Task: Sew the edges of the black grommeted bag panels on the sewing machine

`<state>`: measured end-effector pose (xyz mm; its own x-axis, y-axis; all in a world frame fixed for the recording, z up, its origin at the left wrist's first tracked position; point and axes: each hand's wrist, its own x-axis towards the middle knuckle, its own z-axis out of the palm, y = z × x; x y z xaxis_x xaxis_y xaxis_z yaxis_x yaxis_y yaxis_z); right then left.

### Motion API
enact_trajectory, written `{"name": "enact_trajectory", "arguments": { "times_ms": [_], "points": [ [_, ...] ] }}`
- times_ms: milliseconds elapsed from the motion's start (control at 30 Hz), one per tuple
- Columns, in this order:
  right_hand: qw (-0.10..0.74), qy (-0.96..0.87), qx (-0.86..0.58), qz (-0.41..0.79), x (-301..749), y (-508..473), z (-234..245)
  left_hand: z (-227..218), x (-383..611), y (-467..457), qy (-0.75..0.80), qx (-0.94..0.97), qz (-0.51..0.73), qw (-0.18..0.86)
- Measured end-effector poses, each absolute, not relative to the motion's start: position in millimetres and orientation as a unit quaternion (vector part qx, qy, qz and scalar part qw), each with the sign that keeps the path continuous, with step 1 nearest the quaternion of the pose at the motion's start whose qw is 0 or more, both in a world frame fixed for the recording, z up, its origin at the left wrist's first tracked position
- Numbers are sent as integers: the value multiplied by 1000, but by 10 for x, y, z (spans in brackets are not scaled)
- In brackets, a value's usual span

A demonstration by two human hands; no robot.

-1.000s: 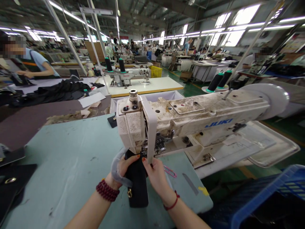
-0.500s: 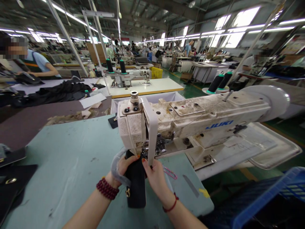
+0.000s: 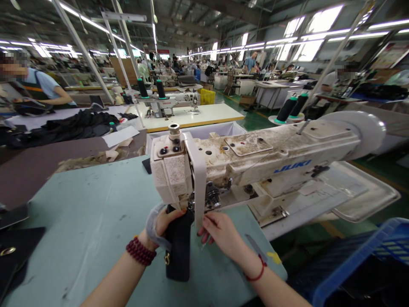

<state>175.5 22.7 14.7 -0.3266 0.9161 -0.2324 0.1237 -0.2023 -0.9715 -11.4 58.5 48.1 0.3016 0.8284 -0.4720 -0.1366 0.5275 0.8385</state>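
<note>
A white JUKI sewing machine (image 3: 255,164) stands on a pale green table (image 3: 89,226). Under its head lies a narrow black piece (image 3: 179,251) with a small gold ring on its left edge. My left hand (image 3: 162,224), with a grey band round it and a dark red bead bracelet at the wrist, grips the top of the black piece just below the needle area. My right hand (image 3: 220,234), a red cord at its wrist, hovers to the right of the piece with its fingers curled in a pinch near the presser foot; whether it holds anything is hidden.
Black parts with a gold eyelet (image 3: 12,251) lie at the table's left edge. A blue plastic crate (image 3: 361,264) sits at the lower right. Behind are a brown table with dark fabric (image 3: 70,125), another sewing machine (image 3: 169,102), and a person in blue (image 3: 38,89) at work.
My right hand has let go of the black piece and drawn back to the right into a pinch. The piece has slid slightly further under the machine head.
</note>
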Motion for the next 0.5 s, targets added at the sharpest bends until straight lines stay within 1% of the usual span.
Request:
{"name": "enact_trajectory", "arguments": {
  "times_ms": [67, 133, 233, 333, 433, 500],
  "points": [
    [323, -524, -471, 632, 1659, 228, 104, 528, -141, 644, 490, 379, 334, 710],
    [337, -488, -462, 659, 1515, 219, 41, 586, -170, 698, 486, 407, 337, 697],
    [382, -425, -459, 680, 1332, 195, -20, 652, -191, 739, 467, 428, 307, 710],
    [406, -404, -468, 673, 1218, 176, -38, 641, -185, 731, 457, 426, 288, 726],
    [403, -416, -483, 657, 1154, 149, -45, 570, -182, 720, 455, 413, 296, 732],
    [383, -438, -481, 656, 1233, 114, 12, 522, -189, 733, 461, 416, 313, 719]
  ]
}}
